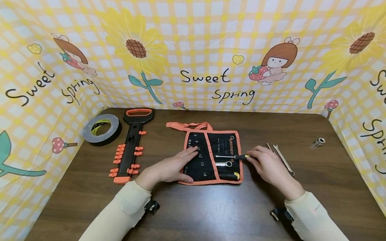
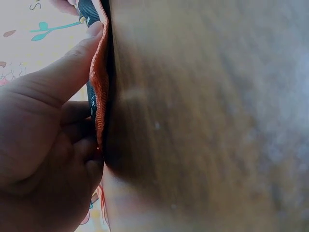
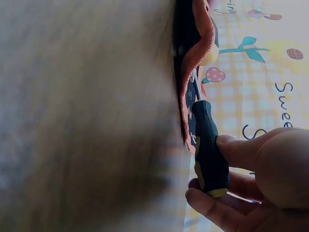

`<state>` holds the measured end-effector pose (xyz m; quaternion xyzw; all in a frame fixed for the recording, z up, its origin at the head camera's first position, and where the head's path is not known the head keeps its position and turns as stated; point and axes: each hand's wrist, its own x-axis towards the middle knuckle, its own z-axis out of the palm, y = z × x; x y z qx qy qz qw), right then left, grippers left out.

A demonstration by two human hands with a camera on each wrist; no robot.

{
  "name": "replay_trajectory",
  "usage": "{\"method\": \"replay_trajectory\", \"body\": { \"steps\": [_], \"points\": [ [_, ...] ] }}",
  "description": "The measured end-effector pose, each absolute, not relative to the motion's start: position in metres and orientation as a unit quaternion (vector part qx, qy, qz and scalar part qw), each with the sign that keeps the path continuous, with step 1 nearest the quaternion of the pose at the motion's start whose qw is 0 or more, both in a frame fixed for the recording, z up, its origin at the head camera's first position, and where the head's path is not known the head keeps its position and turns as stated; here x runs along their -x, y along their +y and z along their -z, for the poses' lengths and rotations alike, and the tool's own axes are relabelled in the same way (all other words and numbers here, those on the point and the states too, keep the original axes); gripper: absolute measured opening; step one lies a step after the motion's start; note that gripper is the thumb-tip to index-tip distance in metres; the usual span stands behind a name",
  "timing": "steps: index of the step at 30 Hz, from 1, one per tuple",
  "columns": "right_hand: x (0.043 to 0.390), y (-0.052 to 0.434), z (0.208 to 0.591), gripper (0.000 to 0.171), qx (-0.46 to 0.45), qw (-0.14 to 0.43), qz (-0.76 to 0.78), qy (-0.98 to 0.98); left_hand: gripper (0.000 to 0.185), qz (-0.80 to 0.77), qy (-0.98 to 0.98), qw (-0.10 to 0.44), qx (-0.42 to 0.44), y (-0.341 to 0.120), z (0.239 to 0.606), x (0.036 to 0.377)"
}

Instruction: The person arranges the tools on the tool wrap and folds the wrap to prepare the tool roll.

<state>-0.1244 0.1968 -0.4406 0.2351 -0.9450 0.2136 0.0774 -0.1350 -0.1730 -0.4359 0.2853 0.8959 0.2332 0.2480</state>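
A black tool pouch [image 1: 193, 157] with orange edging lies open flat on the table. My left hand [image 1: 172, 167] rests on its numbered left part, fingers extended; in the left wrist view the thumb [image 2: 72, 67] lies against the orange edge. At the pouch's right side, my right hand [image 1: 269, 165] pinches a screwdriver [image 3: 207, 150] by its black and yellow handle. Its metal shaft lies over the right panel, pointing left toward the pocket edge. Below it, a ring-ended wrench [image 1: 224, 164] sits partly in a pocket, above a yellow-and-black handle end [image 1: 236, 175].
Right of the pouch lies a slim wrench [image 1: 283, 159], close beyond my right hand. A metal socket [image 1: 319, 142] stands farther right. On the left are a black rack [image 1: 131, 147] with orange clips and a roll of tape [image 1: 88, 130]. A checked cloth [image 1: 205, 43] walls the table's back.
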Motion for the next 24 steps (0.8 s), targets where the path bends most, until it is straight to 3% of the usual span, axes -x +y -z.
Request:
{"method": "replay_trajectory", "body": {
  "steps": [14,24],
  "points": [
    [0.132,0.185,0.437,0.013,-0.256,0.071,-0.214,-0.94,0.101,-0.229,0.898,0.249,-0.283,-0.172,0.433,0.134],
    [0.138,0.172,0.435,0.021,-0.258,0.028,-0.212,-0.942,0.101,-0.229,0.897,0.247,-0.287,-0.171,0.434,0.134]
  ]
}}
